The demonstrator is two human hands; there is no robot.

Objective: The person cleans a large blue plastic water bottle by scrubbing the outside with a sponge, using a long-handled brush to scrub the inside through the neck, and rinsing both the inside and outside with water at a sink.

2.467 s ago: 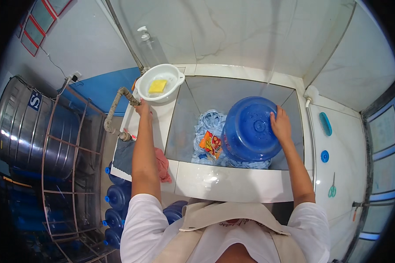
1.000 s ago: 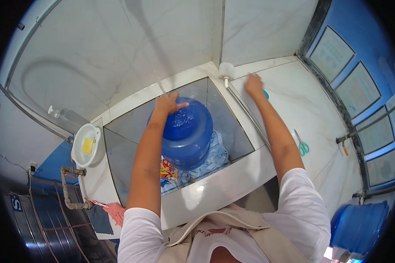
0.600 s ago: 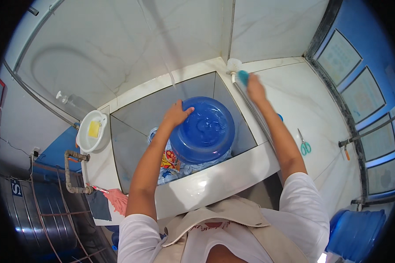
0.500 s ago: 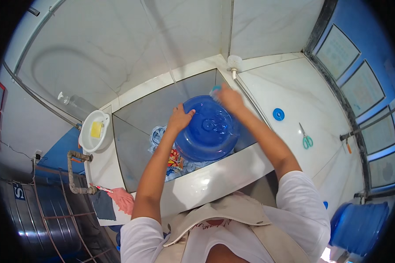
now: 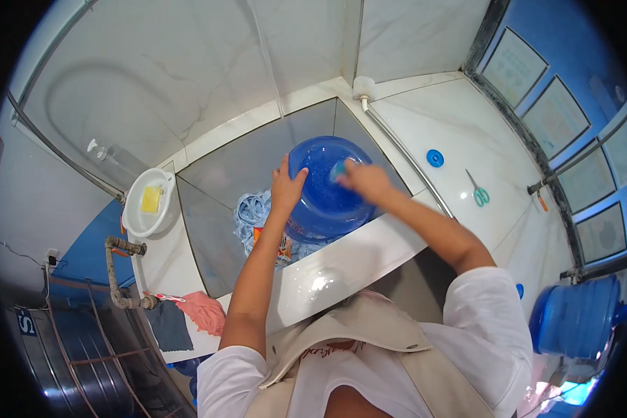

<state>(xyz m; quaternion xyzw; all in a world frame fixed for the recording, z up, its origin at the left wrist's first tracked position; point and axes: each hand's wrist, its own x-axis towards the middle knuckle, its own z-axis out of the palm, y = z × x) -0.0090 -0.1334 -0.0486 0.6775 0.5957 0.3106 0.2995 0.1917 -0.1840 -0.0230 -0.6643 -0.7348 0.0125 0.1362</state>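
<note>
A large, round, translucent blue water jug (image 5: pixel 324 209) sits in the grey-lined sink (image 5: pixel 212 167), its round end facing up and wet. My left hand (image 5: pixel 287 189) grips its left side, with the thumb over the edge. In my right hand (image 5: pixel 364 182) is a small teal scrub brush (image 5: pixel 338 171), pressed on or just above the jug's top surface; motion blurs both, and the fingers partly cover the brush. Beneath and left of the jug lies a heap of light-blue plastic strips (image 5: pixel 252 209) with an orange-red wrapper (image 5: pixel 284 247), partly hidden by my left forearm.
A white basin (image 5: pixel 136 218) with a yellow sponge (image 5: pixel 151 199) stands left of the sink, near a pump bottle (image 5: pixel 108 157). Pink cloth (image 5: pixel 203 313) hangs at the front-left corner. Rightward on the counter lie a blue disc (image 5: pixel 435 158), scissors (image 5: pixel 478 191) and a long-handled brush (image 5: pixel 364 88).
My right hand has moved with the brush from the jug's upper right edge leftward and down over its top. My left hand keeps its grip. The whole view has shifted slightly.
</note>
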